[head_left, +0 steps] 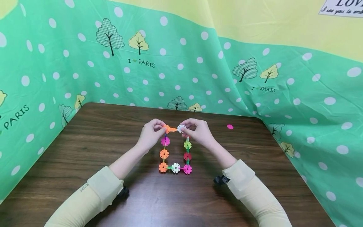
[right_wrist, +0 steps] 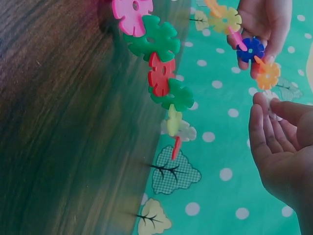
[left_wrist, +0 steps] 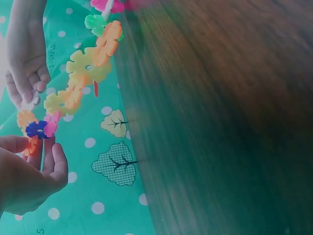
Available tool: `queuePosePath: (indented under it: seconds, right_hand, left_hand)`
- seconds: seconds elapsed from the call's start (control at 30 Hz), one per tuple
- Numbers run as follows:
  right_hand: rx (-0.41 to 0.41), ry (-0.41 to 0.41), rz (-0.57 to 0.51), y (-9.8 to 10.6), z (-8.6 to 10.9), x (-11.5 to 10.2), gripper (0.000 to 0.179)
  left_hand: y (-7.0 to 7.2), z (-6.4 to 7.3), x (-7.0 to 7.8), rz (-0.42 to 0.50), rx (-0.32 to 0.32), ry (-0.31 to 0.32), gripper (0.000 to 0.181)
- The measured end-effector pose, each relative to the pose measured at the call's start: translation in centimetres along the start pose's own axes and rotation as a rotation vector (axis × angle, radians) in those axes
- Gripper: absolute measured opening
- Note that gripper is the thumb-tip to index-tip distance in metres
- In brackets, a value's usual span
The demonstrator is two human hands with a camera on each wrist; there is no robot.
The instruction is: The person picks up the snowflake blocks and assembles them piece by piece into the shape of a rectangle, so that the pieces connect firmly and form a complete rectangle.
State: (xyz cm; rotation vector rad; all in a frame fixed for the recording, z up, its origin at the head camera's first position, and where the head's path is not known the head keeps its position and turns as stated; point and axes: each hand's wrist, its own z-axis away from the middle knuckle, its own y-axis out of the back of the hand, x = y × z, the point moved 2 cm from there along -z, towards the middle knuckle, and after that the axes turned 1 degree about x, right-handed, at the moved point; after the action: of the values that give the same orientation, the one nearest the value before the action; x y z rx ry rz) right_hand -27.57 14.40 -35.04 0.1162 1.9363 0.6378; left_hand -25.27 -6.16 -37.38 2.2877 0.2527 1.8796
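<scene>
My left hand [head_left: 149, 135] pinches an orange notched plastic disc [head_left: 166, 128] at the far left corner of a linked chain. Another orange disc [head_left: 173, 129], seen edge-on, juts from it to the right. Between finger and thumb, my right hand [head_left: 200, 131] holds a white notched disc [head_left: 181, 128], whose edge is right at that orange one. Below the left fingers, a blue disc [left_wrist: 35, 129] joins a pink disc [head_left: 165, 141]. The chain's right side climbs through a red disc [head_left: 187, 156] and a yellow-green disc [head_left: 187, 145] to a red one [right_wrist: 176, 148] at its end.
A loose pink disc [head_left: 230, 126] lies at the back right of the dark wooden table [head_left: 99, 138]. The chain's near side has a white disc [head_left: 175, 168] and a pink corner disc [head_left: 187, 169]. Green dotted cloth [head_left: 181, 78] hangs behind and along both sides.
</scene>
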Motion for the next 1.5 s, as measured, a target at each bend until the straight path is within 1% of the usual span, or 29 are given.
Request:
queuePosePath:
  seconds: [0.1, 0.3, 0.43, 0.67, 0.87, 1.03, 1.17, 1.3, 1.5]
  right_hand:
    - [-0.011, 0.002, -0.009, -0.08, 0.03, -0.04, 0.018]
    - [-0.019, 0.014, 0.036, -0.06, 0.12, -0.29, 0.017]
    - [-0.025, 0.018, 0.046, -0.02, 0.17, -0.41, 0.016]
    - [-0.014, 0.021, 0.077, 0.05, 0.15, -0.27, 0.016]
    - [-0.018, 0.027, 0.069, 0.0, 0.28, -0.45, 0.016]
    - [-0.016, 0.035, 0.083, 0.04, 0.38, -0.43, 0.016]
    - [-0.02, 0.018, 0.069, -0.07, 0.4, -0.29, 0.016]
    - [-0.018, -0.004, 0.049, -0.32, 0.42, -0.28, 0.016]
    - [-0.005, -0.002, 0.079, -0.71, 0.45, -0.2, 0.014]
  left_hand:
    - [-0.01, -0.07, 0.01, 0.012, 0.002, 0.007, 0.013]
    - [0.0, -0.16, 0.01, 0.017, 0.001, 0.006, 0.013]
    - [-0.03, -0.2, 0.05, 0.016, -0.003, 0.003, 0.013]
    - [-0.09, -0.36, -0.14, 0.042, -0.009, -0.007, 0.017]
    - [-0.17, -0.44, -0.45, 0.048, -0.008, -0.007, 0.018]
    - [-0.32, -0.28, -0.33, 0.067, -0.018, -0.005, 0.017]
    - [-0.42, -0.12, -0.26, 0.081, -0.03, -0.003, 0.017]
    - [-0.45, -0.07, -0.34, 0.08, -0.025, 0.004, 0.017]
    - [-0.42, -0.01, -0.45, 0.059, -0.014, 0.019, 0.016]
